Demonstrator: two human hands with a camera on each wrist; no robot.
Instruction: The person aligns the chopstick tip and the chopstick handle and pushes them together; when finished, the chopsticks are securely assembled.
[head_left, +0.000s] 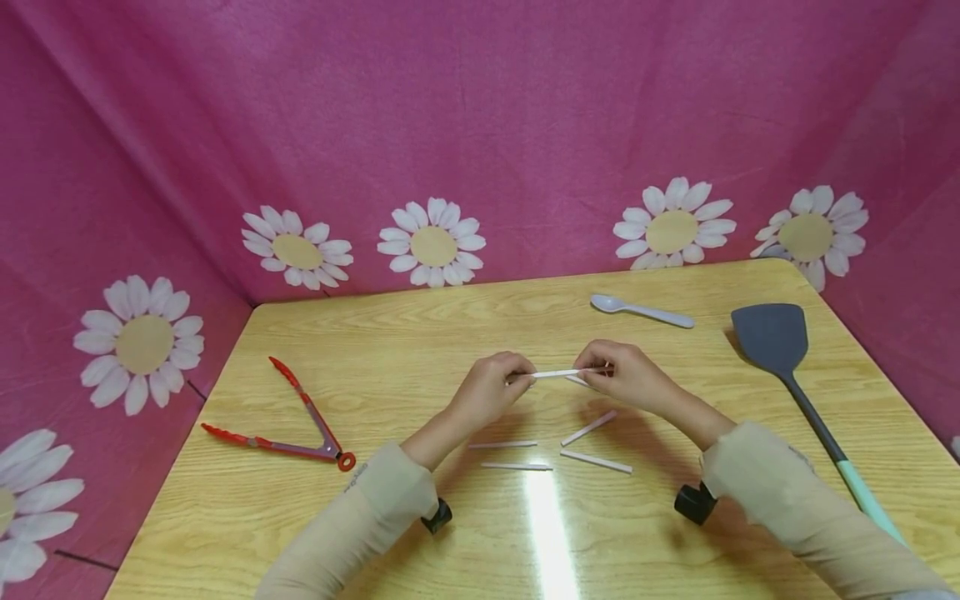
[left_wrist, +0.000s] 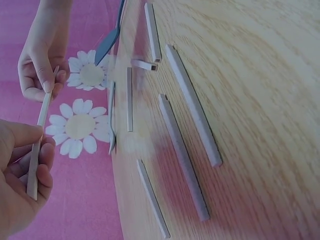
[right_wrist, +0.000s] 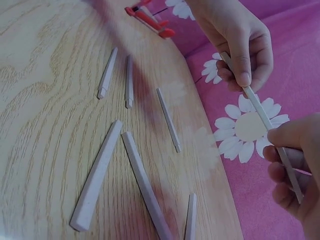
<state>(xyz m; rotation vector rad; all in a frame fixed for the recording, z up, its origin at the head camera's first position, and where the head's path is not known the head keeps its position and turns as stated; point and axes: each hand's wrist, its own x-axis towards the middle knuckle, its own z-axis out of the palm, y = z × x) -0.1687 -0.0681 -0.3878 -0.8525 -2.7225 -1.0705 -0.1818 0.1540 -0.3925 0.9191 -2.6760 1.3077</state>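
Fingers of the left hand [head_left: 486, 390] and right hand [head_left: 622, 375] pinch a white stick [head_left: 555, 374], raised above the table [head_left: 420, 333]. Loose sticks [head_left: 596, 462] lie unheld below and nearer, so I judge the work part-way; I can't tell whether the held length is two joined. Dark marks [head_left: 356, 477] on the left sleeve [head_left: 393, 487] are too small to read.
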